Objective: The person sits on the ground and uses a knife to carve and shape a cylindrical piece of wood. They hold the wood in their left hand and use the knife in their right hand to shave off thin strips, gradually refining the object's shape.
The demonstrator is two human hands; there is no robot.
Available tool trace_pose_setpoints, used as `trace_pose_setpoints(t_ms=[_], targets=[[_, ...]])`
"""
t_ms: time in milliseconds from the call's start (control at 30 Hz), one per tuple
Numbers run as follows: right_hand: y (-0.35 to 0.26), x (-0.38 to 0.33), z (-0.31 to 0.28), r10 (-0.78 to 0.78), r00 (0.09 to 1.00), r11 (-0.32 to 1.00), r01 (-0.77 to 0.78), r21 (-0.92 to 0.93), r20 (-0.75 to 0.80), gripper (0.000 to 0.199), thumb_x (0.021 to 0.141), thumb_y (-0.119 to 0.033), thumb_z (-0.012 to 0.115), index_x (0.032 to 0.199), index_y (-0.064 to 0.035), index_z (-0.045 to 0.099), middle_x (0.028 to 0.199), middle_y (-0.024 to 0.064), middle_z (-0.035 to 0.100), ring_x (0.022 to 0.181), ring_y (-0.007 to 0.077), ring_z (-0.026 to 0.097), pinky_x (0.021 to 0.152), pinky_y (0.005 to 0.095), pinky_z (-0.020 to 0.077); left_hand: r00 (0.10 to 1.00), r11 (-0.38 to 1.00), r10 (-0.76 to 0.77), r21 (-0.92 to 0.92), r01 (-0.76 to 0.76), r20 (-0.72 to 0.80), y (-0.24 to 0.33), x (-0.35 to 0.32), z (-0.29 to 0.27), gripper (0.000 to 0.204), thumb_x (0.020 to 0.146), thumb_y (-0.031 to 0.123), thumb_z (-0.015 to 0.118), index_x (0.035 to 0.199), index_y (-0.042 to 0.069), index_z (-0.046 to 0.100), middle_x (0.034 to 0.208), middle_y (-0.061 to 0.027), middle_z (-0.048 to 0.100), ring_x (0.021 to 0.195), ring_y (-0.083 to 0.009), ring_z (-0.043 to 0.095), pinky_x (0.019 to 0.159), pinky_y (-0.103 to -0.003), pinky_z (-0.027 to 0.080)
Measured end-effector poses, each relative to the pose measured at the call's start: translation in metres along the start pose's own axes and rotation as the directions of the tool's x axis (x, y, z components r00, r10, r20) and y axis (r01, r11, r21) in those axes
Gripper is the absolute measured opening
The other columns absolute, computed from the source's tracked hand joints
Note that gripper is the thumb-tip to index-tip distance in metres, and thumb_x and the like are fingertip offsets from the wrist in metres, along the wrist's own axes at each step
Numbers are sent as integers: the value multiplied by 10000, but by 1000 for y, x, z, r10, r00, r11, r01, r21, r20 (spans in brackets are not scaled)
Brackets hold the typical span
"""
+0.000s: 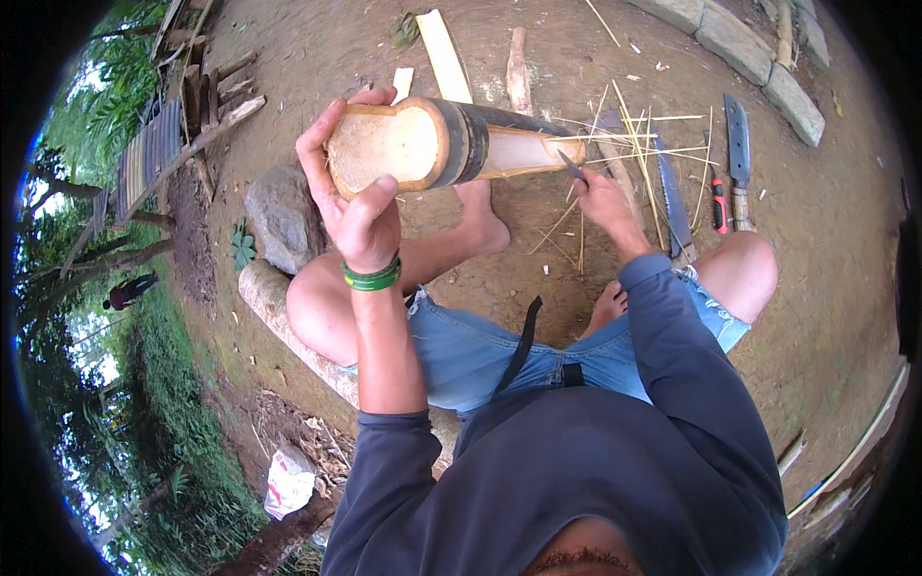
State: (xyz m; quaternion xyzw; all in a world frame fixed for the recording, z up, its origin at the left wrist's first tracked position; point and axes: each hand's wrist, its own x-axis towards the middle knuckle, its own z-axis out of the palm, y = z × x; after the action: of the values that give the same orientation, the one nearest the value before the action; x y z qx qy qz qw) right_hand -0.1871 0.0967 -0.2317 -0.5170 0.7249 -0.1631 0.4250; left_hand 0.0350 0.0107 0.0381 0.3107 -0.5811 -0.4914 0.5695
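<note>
Across the space above my legs lies a thick bamboo section [463,144], held level, with its wall cut away along part of its length and a pale interior showing. My left hand [357,216] grips its wide left end, the thumb on the near side and the fingers round the far side. At the narrow right end, my right hand [608,205] is closed on a small knife [572,167], whose dark blade meets the bamboo's edge. The knife's handle is mostly hidden in the fist. Thin bamboo strips [639,144] lie scattered on the ground beyond and beside this hand.
To the right lie a saw [669,187], a machete [738,144] and a red-and-black handled tool [719,204]. Pale slats [444,56] and a stick [519,72] are ahead. A rock [282,217] and a log [293,322] sit at left; stone blocks [735,43] border the far right.
</note>
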Motion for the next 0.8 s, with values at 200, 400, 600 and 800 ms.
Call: trace_pose_setpoints(t_ms=[200,400,600,800], targets=[[20,-4,-12,-117,985,992,109,-70,-124,283,948,-239,528,1121,-37,625,959,254,681,937,447,646,859,533,504,957,958,222,-142,-250,-186,-33,2,10,638,713,214,592,1312,44,453,1098,-248,570,1079,-391,586,988,-530,463],[-61,-50,-36,22,1000,969,-23,246,7,292,981,-261,502,1141,-27,571,940,290,660,910,462,639,831,543,499,893,946,314,24,-324,-323,-31,-9,33,604,743,223,585,1299,36,440,1059,-221,555,1002,-339,576,962,-509,474],[-129,-132,-71,-148,966,932,207,296,-210,180,1010,-196,460,1057,-34,523,701,237,623,654,460,624,604,544,485,856,907,404,265,-328,-323,-34,-22,54,561,811,189,585,1322,42,406,1085,-196,551,1029,-309,579,956,-492,492],[-125,-126,-47,-301,914,947,321,29,-273,98,961,-121,485,968,-27,457,651,253,600,640,466,623,550,561,471,835,913,374,320,-255,-404,-29,-20,67,488,861,131,610,1296,42,408,1097,-157,560,1030,-262,577,966,-434,476]])
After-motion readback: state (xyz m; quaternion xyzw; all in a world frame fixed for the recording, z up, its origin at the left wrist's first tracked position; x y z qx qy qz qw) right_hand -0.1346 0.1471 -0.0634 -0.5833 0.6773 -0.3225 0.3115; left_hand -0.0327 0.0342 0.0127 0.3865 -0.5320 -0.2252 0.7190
